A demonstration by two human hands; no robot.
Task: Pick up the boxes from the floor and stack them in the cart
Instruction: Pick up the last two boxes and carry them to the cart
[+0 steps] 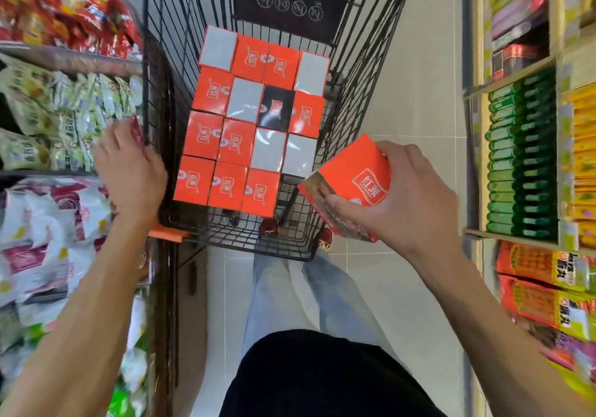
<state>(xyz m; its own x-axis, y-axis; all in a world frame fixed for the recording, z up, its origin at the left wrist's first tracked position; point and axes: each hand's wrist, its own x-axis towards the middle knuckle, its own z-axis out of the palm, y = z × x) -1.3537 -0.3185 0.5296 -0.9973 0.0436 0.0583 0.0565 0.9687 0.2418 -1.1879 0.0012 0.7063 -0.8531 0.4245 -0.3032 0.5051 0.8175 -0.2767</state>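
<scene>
An orange box (351, 171) is clasped in the right grip (409, 197) just above the free near corner of the cart (354, 61). It is judged light and stiff, best taken by opposite sides. The left grip (129, 168) lies on the cart rim; whether it is closed cannot be told.
</scene>
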